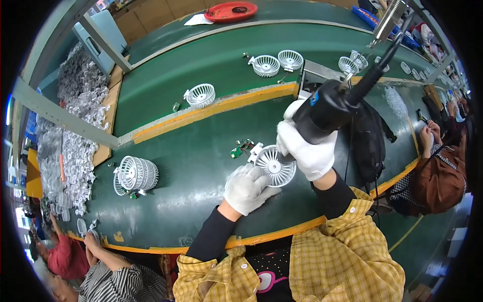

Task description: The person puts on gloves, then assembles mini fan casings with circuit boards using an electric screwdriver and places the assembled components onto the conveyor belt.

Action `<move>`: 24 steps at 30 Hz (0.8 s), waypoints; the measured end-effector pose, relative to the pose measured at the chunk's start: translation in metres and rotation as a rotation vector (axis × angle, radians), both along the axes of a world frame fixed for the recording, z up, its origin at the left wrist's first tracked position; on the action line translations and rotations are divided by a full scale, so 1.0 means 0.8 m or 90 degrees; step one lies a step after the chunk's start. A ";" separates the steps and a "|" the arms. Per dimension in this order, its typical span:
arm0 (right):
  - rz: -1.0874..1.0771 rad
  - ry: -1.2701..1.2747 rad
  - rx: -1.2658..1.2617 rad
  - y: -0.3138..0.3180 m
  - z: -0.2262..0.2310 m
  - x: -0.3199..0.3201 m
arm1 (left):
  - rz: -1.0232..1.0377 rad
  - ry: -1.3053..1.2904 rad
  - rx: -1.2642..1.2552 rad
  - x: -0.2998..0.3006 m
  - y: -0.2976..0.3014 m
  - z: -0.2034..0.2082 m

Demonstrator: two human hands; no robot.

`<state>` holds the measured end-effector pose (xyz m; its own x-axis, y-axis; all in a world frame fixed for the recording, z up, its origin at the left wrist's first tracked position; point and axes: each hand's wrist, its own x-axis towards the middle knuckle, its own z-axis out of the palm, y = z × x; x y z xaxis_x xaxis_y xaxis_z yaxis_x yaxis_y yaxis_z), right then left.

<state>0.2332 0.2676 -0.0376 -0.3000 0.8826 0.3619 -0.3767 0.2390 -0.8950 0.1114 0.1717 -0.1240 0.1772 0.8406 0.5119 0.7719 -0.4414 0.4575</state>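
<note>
A white round fan housing (286, 176) with radial ribs lies on the green bench top in front of me. My left hand (246, 189), in a white glove, is closed on its left edge. My right hand (311, 152), also gloved, wraps round a black electric screwdriver (322, 115) that hangs from a cable and points down over the housing. The driver's tip is hidden by the glove. Just beyond my left hand, a small green circuit board (236, 151) with wires lies beside the housing.
A stack of white fan housings (138, 173) stands to the left. More housings (201, 95) lie on the belt (161, 88) behind a yellow-edged ledge. A black bag (366, 143) sits to the right. Many pale plastic parts (75, 146) fill the far left. Co-workers sit on both sides.
</note>
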 end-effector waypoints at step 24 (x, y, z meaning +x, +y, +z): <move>-0.214 -0.052 0.064 0.046 0.013 0.042 | 0.019 0.016 0.012 0.003 0.000 -0.002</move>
